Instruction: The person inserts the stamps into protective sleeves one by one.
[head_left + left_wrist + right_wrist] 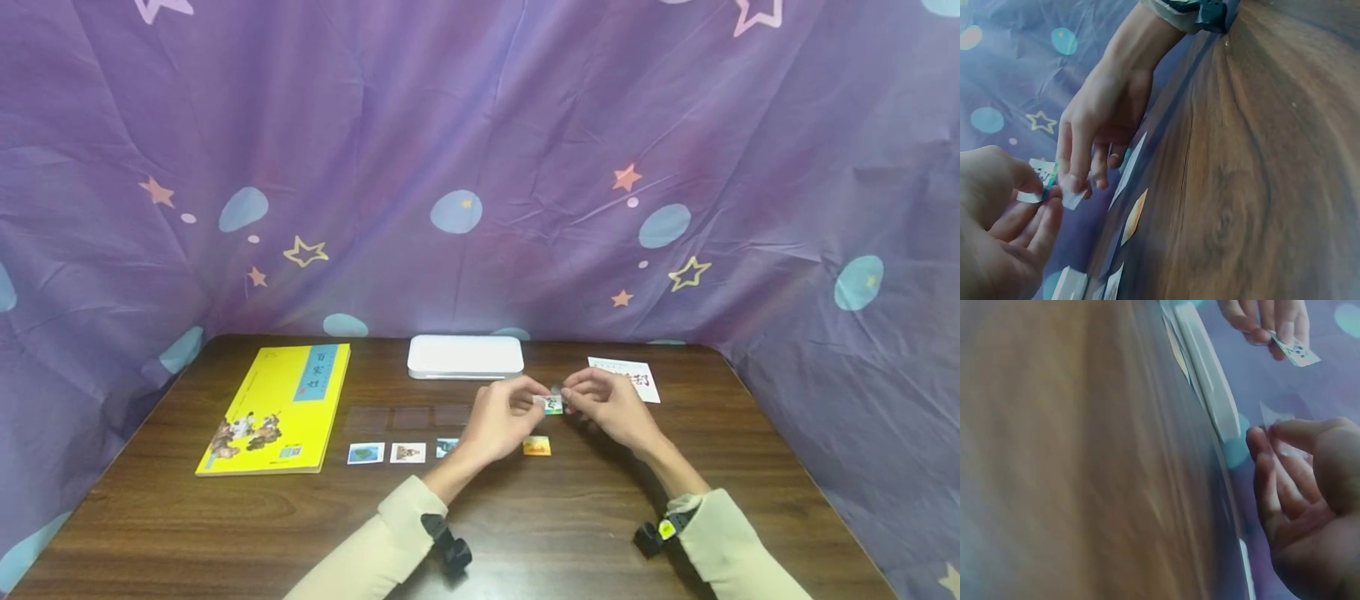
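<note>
My left hand [498,418] pinches a small stamp [1040,178], white with dark marks and a green edge, by one side between thumb and fingers. Close on its right, my right hand [617,410] pinches a small clear plastic sleeve [1272,417] between thumb and forefinger. Both hands are raised above the table in the wrist views, stamp and sleeve facing each other. Below the hands lies an orange stamp [537,446]. Left of it, in the same row, are a blue stamp [366,453], a stamp with a seated figure [408,452] and another bluish stamp [446,447], partly behind my left hand.
Several clear sleeves [412,418] lie in a row behind the stamps. A yellow book [281,425] is at the left of the wooden table [187,517]. A white flat box [465,357] stands at the back, and a white paper card [645,383] lies behind my right hand.
</note>
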Motion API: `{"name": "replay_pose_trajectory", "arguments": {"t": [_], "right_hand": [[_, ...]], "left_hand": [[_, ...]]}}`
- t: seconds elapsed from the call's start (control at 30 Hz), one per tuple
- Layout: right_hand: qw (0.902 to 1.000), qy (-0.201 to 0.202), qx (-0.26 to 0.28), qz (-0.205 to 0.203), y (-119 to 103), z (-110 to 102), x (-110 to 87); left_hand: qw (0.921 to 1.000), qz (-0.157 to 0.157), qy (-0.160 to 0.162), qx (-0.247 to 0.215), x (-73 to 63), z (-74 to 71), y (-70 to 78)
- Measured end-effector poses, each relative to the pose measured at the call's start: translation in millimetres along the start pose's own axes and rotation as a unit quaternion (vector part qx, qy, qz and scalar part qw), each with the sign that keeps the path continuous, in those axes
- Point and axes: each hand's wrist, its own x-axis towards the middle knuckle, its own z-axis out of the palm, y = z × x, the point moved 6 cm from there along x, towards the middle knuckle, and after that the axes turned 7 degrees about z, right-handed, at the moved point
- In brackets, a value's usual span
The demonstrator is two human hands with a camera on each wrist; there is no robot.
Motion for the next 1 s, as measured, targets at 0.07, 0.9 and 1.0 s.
{"name": "replay_pose_trajectory", "arguments": {"t": [0.07,0.9,1.0], "right_hand": [[1.0000,0.004,-0.004,0.001,-3.0,4.0,-5.0],[0.9887,-0.147,0.031,0.008,-30.1,68.6,-62.4],[0.9869,-0.156,0.038,0.008,-29.0,71.3,-62.7]], "left_hand": [[0.9999,0.010,0.011,-0.003,-3.1,-8.3,-0.1],[0.9847,-0.094,-0.030,-0.143,-80.9,-61.8,-29.3],[0.9793,-0.094,-0.046,-0.173,-80.0,-56.7,-32.0]]}}
